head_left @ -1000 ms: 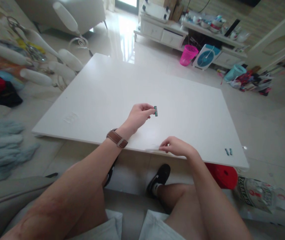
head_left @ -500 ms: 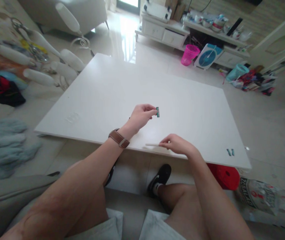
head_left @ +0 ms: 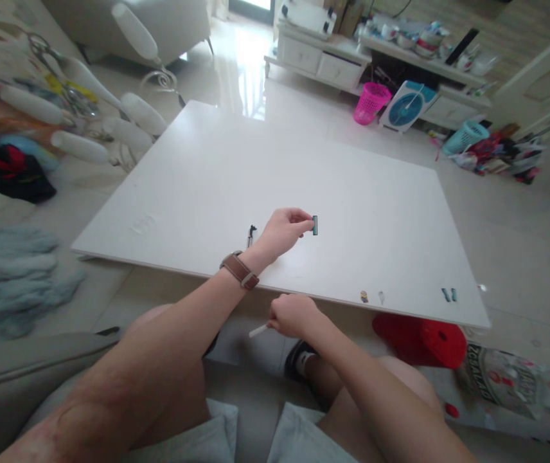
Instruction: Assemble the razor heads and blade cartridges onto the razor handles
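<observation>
Looks like a little green razor head (head_left: pixel 315 225), pinched by one side in the left hand (head_left: pixel 285 230) above the white table (head_left: pixel 236 167), probably sparing the fingertips from the blades. Right hand (head_left: pixel 295 315)'s wrapped round a white stick (head_left: pixel 258 330) past the near edge. Floor bag (head_left: pixel 501 379) has big lettering, too blurry to read.

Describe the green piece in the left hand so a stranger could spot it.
Over the big white table, find the left hand, beyond the brown watch strap. It pinches a small, dark-edged green bar. Two teal pieces lie by the table's near right corner; only this one is held.
</observation>
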`<move>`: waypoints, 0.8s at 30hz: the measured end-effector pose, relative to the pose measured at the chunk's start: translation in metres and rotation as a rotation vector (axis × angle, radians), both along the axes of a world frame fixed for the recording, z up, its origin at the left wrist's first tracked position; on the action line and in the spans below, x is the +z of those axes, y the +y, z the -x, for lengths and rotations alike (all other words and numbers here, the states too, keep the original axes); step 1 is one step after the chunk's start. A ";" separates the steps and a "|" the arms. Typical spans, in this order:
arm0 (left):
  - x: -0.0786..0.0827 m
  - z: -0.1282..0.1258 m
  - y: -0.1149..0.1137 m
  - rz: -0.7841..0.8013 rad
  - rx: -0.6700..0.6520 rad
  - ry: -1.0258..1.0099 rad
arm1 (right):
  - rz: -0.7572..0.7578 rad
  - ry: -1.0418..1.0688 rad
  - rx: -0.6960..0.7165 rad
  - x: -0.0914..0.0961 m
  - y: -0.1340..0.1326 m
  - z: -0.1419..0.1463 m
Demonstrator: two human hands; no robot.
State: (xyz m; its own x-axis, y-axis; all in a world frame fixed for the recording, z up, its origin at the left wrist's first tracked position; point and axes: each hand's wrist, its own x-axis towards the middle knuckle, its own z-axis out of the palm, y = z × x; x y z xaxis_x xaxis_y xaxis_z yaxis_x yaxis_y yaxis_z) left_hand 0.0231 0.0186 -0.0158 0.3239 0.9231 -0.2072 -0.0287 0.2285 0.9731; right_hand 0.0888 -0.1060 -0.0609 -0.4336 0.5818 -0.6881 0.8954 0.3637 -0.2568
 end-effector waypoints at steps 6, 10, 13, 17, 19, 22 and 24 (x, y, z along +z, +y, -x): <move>-0.012 -0.016 -0.015 0.001 -0.101 0.056 | 0.237 -0.013 0.131 -0.007 -0.013 0.029; -0.016 -0.023 -0.021 -0.016 -0.135 0.105 | 0.234 0.017 0.144 -0.009 -0.021 0.037; -0.020 -0.028 -0.031 -0.001 -0.172 0.107 | 0.194 0.007 0.134 -0.011 -0.020 0.033; -0.024 -0.028 -0.050 0.075 -0.215 0.102 | 0.169 0.005 0.131 -0.017 -0.019 0.029; -0.023 -0.026 -0.059 0.171 -0.234 0.045 | 0.171 0.017 0.146 -0.022 -0.020 0.031; -0.019 -0.025 -0.070 0.334 -0.267 -0.135 | 0.168 0.035 0.175 -0.028 -0.022 0.034; -0.016 -0.026 -0.074 0.398 -0.280 -0.248 | 0.149 0.060 0.189 -0.031 -0.023 0.035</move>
State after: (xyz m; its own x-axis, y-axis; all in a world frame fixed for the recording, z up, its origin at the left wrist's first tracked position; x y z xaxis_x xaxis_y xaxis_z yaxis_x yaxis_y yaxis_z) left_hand 0.0493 -0.0550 -0.0318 0.6300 0.6602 -0.4088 -0.1315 0.6096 0.7818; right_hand 0.0540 -0.1292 -0.0920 -0.5675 0.3802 -0.7303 0.7967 0.4774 -0.3706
